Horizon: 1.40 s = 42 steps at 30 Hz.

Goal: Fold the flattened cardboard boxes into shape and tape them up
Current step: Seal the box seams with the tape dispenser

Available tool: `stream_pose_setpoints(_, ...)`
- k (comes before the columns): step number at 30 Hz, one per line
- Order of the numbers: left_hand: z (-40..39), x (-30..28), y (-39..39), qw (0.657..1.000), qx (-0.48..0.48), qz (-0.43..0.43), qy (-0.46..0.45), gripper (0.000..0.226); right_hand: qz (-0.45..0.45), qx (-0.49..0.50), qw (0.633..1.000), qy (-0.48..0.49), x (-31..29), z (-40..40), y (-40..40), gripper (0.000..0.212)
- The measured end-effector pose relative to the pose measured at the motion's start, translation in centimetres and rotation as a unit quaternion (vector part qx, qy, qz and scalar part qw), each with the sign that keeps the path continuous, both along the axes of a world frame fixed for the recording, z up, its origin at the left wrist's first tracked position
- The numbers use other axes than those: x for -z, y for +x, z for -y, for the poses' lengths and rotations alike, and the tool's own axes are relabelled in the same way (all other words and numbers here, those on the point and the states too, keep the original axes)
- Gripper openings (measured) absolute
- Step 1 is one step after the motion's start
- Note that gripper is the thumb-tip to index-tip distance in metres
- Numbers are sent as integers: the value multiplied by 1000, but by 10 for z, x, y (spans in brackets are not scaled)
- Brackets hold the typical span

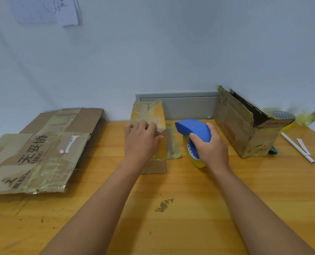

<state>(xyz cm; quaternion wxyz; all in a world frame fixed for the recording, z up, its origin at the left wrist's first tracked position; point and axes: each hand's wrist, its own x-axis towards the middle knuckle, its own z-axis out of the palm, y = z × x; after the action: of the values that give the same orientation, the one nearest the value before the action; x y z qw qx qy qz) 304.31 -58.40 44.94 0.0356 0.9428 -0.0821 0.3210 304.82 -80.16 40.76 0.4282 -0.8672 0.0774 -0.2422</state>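
My left hand (141,142) lies flat on the small cardboard box (152,137) in the middle of the wooden surface (171,208), fingers straight and pressing its taped top flap down. A loose flap of that box lies on the surface just to its right, glossy with old yellowish tape.

My right hand (209,147) is just right of the small box, fingers curled round the blue tape dispenser (193,129). The yellow tape roll (194,155) in the dispenser stands on its edge on the surface under my palm, close to the loose flap but apart from the box wall.

Well left of the small box lies a stack of flattened cardboard boxes (40,151), the top one printed with large black characters and streaked with tape.

Right of the small box, beyond my right hand, an opened cardboard box (245,124) stands with its torn top open towards the wall. Further right of it a white pen (298,148) lies on the surface. Behind the small box a grey panel (186,103) sits against the wall (171,52).
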Motion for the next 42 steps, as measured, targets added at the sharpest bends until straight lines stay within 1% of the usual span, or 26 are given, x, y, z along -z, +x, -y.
stream_pose_setpoints(3,-1,-2,1,1000,6,-8,3,38,0,0,1000,-2,0,0,-1,71)
stream_pose_setpoints(5,-7,-7,4,999,16,-39,13,50,4,1,1000,-2,1,0,-1,72)
stream_pose_setpoints(7,-11,-17,8,997,34,-74,-6,64,4,2,1000,-1,1,0,-1,71)
stream_pose_setpoints(9,-13,-29,14,994,37,-100,-36,69,1,2,1000,1,0,0,0,70)
stream_pose_setpoints(12,-11,-34,22,992,19,-110,-52,58,-3,0,1000,5,0,0,-2,71)
stream_pose_setpoints(16,-10,-26,24,991,28,-101,-76,46,1,1,1000,8,2,1,-2,72)
stream_pose_setpoints(24,-13,-13,22,993,47,-65,-85,46,-3,4,1000,3,1,-1,0,71)
stream_pose_setpoints(28,-15,-8,21,995,55,-50,-70,46,3,8,1000,3,2,-1,-1,71)
stream_pose_setpoints(32,-11,0,16,999,40,-2,-35,45,4,11,1000,2,2,-2,0,71)
stream_pose_setpoints(36,-5,3,11,999,13,33,-25,39,-2,9,1000,7,1,-2,0,72)
stream_pose_setpoints(39,3,0,9,999,-13,28,-25,40,-6,12,1000,8,1,-2,0,72)
stream_pose_setpoints(42,4,-4,9,999,-21,5,-31,43,0,11,1000,6,2,-3,0,72)
